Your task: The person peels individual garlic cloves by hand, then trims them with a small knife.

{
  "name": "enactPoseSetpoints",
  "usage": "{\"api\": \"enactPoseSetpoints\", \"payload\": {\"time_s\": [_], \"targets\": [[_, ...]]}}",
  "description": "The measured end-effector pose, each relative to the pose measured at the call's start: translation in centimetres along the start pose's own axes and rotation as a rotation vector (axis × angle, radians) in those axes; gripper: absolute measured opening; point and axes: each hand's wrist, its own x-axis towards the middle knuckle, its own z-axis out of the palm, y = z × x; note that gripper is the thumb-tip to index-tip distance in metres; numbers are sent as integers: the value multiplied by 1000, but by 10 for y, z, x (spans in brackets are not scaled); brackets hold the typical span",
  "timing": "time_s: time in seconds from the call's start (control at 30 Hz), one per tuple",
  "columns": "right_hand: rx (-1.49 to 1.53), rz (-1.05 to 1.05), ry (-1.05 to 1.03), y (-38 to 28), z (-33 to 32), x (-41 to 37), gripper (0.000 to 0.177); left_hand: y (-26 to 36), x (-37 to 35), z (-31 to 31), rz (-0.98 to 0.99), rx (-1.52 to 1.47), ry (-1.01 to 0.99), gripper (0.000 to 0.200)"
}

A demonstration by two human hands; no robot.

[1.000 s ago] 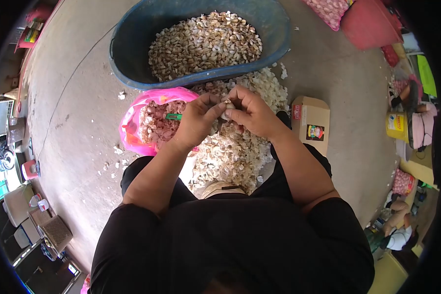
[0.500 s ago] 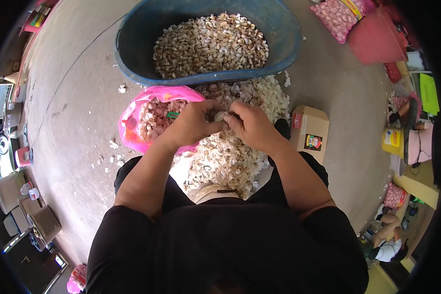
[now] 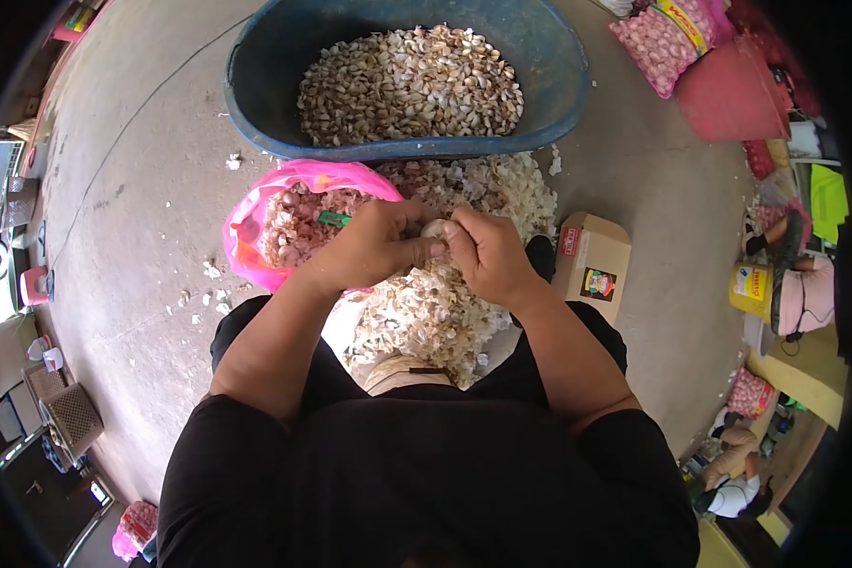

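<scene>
My left hand (image 3: pixel 383 244) and my right hand (image 3: pixel 488 254) meet at the middle of the view, fingers closed around a pale garlic bulb (image 3: pixel 434 229). Fingers partly cover the bulb. Left of them lies an open pink bag (image 3: pixel 246 213) with garlic and reddish skins inside and a green strip (image 3: pixel 334 219) on top. Beneath the hands spreads a heap of papery garlic skins (image 3: pixel 426 317). Just beyond stands a blue tub (image 3: pixel 398 150) holding many loose cloves (image 3: pixel 412 85).
An open cardboard box (image 3: pixel 596 260) lies right of my knee. Farther right are a red tub (image 3: pixel 734 90), a mesh garlic sack (image 3: pixel 655 47), a yellow bucket (image 3: pixel 751 287) and other people (image 3: pixel 734 492). Crates (image 3: pixel 71 417) stand at far left.
The view has shifted slightly. My right hand has turned a little, its fingers drawn in beside the bulb, while my left hand still grips it.
</scene>
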Motion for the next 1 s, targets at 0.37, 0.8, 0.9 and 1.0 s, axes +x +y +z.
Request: {"api": "enactPoseSetpoints", "payload": {"time_s": [0.37, 0.8, 0.9, 1.0], "targets": [[685, 515, 232, 21, -3, 7, 27, -6, 7, -1, 175, -353, -57, 18], [587, 462, 324, 29, 17, 13, 26, -19, 29, 31, -129, -627, 200, 23], [938, 530, 331, 28, 13, 12, 22, -21, 27, 24, -140, -704, 137, 25], [1123, 557, 361, 32, 14, 10, 20, -21, 25, 21, -162, -888, 166, 26]]}}
